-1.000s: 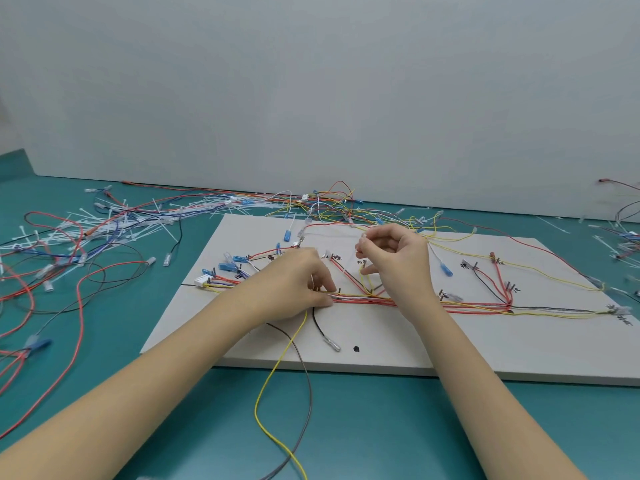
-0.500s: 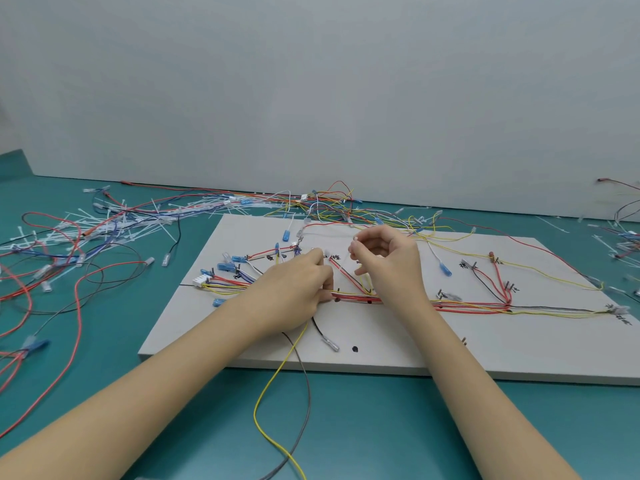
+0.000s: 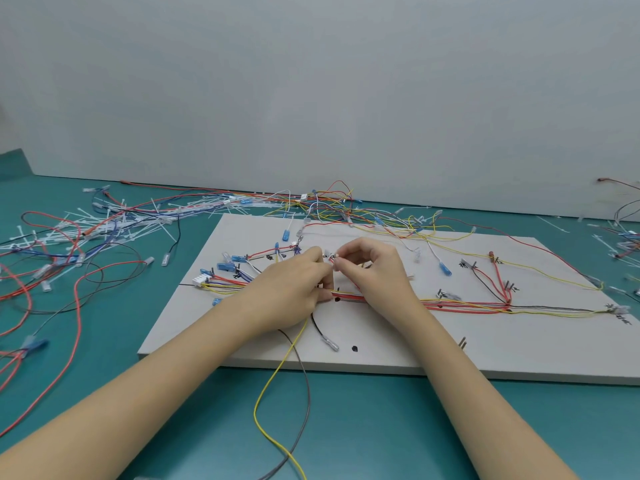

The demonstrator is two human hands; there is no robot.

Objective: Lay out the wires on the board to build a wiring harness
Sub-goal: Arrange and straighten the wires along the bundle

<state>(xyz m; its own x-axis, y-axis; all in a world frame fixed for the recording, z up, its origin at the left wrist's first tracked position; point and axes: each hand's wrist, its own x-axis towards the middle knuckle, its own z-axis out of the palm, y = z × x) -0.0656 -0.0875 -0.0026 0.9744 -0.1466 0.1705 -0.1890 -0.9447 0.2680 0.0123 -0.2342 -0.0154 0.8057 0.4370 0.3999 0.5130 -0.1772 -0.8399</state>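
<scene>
Red-yellow wire bundle runs along the middle of the white board, which lies on the teal table. Left hand presses the bundle, fingers curled onto it. Right hand pinches a small clear terminal just above. Yellow wire and grey wire trail off the board's near edge. Loose wires and zip ties far left.
</scene>
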